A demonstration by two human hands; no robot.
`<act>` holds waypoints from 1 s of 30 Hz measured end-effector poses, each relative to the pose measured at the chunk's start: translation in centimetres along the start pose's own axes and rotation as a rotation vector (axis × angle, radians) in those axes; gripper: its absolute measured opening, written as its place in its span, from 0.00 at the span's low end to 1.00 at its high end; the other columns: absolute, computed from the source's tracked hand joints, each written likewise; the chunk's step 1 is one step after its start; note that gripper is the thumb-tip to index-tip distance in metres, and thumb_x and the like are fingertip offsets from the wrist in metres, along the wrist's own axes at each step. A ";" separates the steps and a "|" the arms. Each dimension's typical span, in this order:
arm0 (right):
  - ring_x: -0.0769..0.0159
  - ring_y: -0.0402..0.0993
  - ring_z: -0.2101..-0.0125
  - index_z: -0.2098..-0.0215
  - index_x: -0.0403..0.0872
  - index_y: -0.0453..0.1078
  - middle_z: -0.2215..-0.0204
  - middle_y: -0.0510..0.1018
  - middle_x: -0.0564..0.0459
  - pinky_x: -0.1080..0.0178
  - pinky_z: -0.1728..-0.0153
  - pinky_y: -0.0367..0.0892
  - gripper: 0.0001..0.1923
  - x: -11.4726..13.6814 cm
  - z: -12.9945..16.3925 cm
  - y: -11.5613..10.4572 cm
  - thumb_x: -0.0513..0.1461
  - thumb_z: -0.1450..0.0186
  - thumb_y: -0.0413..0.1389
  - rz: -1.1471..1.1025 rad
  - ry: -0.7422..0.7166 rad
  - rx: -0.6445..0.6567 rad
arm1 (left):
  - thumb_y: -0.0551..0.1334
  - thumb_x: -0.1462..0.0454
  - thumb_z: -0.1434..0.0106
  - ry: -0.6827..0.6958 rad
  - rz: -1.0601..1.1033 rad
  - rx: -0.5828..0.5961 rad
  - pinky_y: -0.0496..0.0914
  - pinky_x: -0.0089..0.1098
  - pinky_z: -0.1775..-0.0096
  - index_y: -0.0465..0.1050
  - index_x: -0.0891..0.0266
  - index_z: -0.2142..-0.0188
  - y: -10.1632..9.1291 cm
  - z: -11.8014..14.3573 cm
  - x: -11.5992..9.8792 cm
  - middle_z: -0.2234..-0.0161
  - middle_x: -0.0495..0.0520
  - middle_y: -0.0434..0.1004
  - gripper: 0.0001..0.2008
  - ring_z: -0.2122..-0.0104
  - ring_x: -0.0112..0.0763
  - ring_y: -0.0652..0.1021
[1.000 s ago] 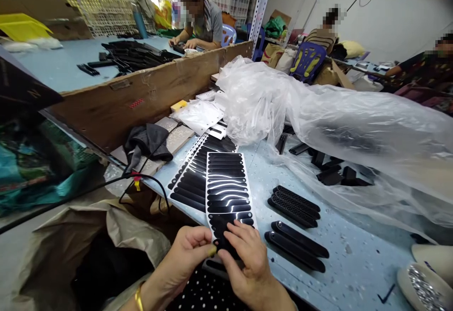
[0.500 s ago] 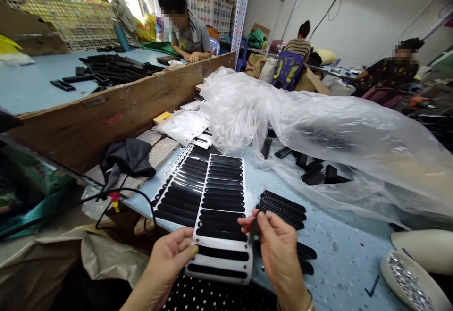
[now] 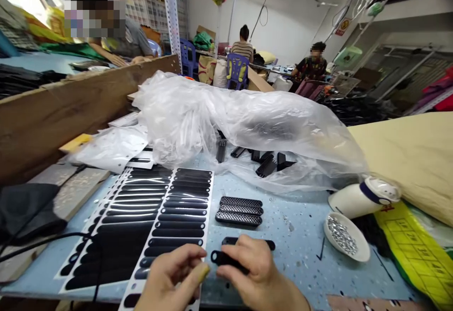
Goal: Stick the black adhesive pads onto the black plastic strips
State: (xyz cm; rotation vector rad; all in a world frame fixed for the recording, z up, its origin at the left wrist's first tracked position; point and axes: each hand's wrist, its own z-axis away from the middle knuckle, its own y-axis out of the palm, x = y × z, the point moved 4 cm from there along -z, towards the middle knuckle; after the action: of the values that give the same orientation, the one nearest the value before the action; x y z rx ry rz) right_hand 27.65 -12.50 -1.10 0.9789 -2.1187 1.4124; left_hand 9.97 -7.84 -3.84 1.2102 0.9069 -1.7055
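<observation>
My right hand [image 3: 256,266] grips a flat black strip [image 3: 221,257] with a rounded end and a small hole, held between thumb and fingers. Close to its left end is my left hand [image 3: 175,278], fingers curled, with a gap between thumb and forefinger and nothing visible in it. Under and beside the left hand lies a white backing sheet [image 3: 209,207] bearing rows of long black stickers. Behind my right fingers another black strip [image 3: 271,245] rests on the table. Black textured strips [image 3: 240,211] lie side by side farther back.
More sticker sheets [image 3: 123,235] lie at left, beside a dark cloth [image 3: 28,212] and cable. A plastic bag [image 3: 247,113] spreads across the back, with black parts [image 3: 267,164] before it. At right are a bowl of metal bits [image 3: 343,238] and a white flask [image 3: 361,197]. Three other people sit beyond.
The view has swung right. My left hand has let go of the sticker sheet's edge. My right hand has moved off the sheet and now holds the black strip.
</observation>
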 end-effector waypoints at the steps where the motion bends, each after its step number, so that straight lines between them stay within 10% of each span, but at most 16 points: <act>1: 0.66 0.70 0.79 0.59 0.48 0.78 0.79 0.72 0.54 0.62 0.77 0.67 0.11 0.2 0.2 0.0 0.44 0.32 0.56 0.028 -0.030 -0.023 | 0.68 0.52 0.45 -0.053 0.072 0.123 0.64 0.26 0.80 0.75 0.61 0.72 1.4 -0.8 -0.3 0.82 0.48 0.74 0.14 0.84 0.28 0.73; 4: 0.63 0.73 0.77 0.57 0.46 0.76 0.77 0.75 0.52 0.60 0.76 0.69 0.11 -0.2 0.7 -1.3 0.43 0.32 0.55 0.079 -0.067 -0.136 | 0.69 0.51 0.46 -0.170 0.235 0.331 0.57 0.23 0.84 0.70 0.63 0.78 3.5 -2.9 -0.5 0.83 0.50 0.74 0.18 0.87 0.24 0.71; 11: 0.61 0.75 0.73 0.55 0.44 0.75 0.72 0.79 0.48 0.60 0.74 0.72 0.10 -2.5 1.9 -4.2 0.33 0.34 0.55 0.122 -0.081 -0.229 | 0.68 0.50 0.45 -0.227 0.236 0.331 0.57 0.22 0.84 0.71 0.64 0.78 3.4 -5.6 0.1 0.82 0.51 0.75 0.19 0.87 0.25 0.73; 21: 0.64 0.76 0.73 0.66 0.47 0.78 0.74 0.79 0.52 0.63 0.72 0.72 0.03 -9.0 1.8 -7.1 0.37 0.39 0.61 -0.100 0.292 -0.268 | 0.72 0.56 0.54 0.231 -0.350 -0.068 0.67 0.27 0.77 0.80 0.59 0.65 0.5 -9.6 -0.8 0.80 0.48 0.78 0.17 0.81 0.31 0.75; 30: 0.63 0.77 0.71 0.67 0.46 0.78 0.73 0.79 0.50 0.62 0.68 0.73 0.04 -10.7 0.9 -5.2 0.36 0.40 0.61 -0.078 0.231 -0.173 | 0.63 0.63 0.46 0.387 -0.569 0.115 0.67 0.27 0.74 0.77 0.59 0.71 2.9 -10.3 -1.0 0.80 0.47 0.75 0.04 0.80 0.30 0.74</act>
State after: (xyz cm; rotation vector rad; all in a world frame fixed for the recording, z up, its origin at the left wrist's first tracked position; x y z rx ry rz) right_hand 38.73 -11.09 -5.40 0.7831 -1.9723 1.2173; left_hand 16.43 0.48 -6.00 1.4863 1.5158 -2.0138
